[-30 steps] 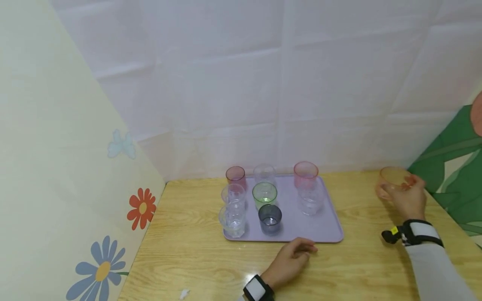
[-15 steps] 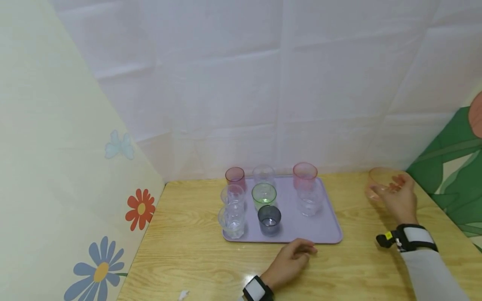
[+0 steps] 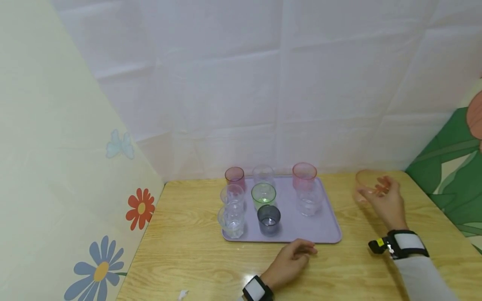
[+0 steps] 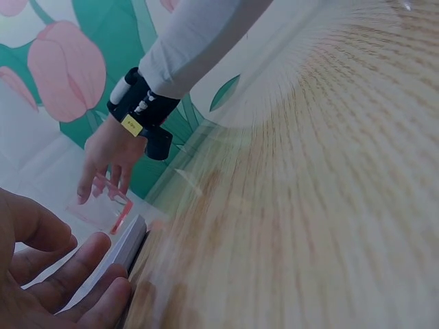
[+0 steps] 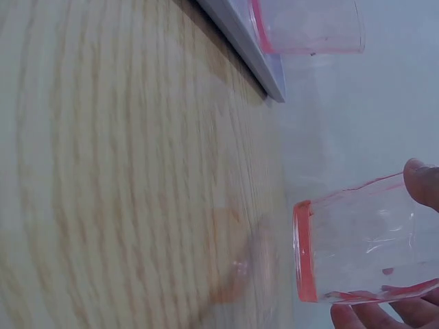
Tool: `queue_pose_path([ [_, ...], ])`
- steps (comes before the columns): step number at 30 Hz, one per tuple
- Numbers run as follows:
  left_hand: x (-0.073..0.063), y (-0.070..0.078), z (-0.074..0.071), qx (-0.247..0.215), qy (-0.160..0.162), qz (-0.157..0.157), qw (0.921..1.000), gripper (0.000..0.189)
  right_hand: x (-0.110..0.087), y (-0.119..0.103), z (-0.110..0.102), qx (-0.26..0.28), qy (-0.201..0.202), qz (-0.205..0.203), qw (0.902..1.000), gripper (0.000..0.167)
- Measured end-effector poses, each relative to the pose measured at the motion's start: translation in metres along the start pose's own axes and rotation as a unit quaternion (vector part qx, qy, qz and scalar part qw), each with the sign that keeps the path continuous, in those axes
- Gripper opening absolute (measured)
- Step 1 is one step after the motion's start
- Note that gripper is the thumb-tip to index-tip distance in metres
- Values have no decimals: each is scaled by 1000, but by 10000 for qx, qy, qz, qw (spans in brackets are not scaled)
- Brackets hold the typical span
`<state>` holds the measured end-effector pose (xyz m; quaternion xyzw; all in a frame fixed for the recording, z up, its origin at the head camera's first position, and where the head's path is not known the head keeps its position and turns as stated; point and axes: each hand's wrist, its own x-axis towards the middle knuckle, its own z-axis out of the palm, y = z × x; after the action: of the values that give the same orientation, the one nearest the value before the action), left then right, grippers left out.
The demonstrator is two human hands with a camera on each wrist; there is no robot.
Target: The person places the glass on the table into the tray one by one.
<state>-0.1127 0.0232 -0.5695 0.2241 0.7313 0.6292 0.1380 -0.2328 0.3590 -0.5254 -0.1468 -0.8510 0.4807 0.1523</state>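
Note:
Thumb on one side and fingers on the other, my right hand grips a clear orange-tinted glass to the right of the tray. Its thick orange base appears lifted off the wood in the right wrist view. My left hand lies by the front edge of the lilac tray, fingers loosely bent and holding nothing; whether it touches the tray, I cannot tell. On the tray's right part stand a pink glass and a clear glass in front of it.
The tray's left part carries a dark red glass, a green glass, a grey glass and several clear ones. A white scrap lies on the wooden table. A white sheet hangs behind.
My right hand has carried the orange glass left, closer to the tray. The left hand and the glasses on the tray have stayed put.

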Motion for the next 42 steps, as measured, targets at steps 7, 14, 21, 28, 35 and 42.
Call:
queue_pose_path([
  [7,-1,3,1,-59,-8,-25,10000,31,-9,-5,8,37,-111,-210,9997,102],
  [14,-1,4,0,-60,-6,-33,10000,31,-18,-15,14,81,-134,-373,9992,100],
  [21,-2,6,-1,-70,-25,-29,10000,32,-29,-26,19,78,-320,-401,9987,101],
  [28,-4,9,-1,-133,18,-59,9999,32,-41,-31,26,69,-453,-524,9976,95],
  [35,-6,12,-3,-118,29,-98,9999,31,-52,-33,30,45,-468,-731,9962,94],
  [42,-5,10,-3,-155,1,-69,9999,31,-60,-33,31,3,-455,-1012,9938,92],
])
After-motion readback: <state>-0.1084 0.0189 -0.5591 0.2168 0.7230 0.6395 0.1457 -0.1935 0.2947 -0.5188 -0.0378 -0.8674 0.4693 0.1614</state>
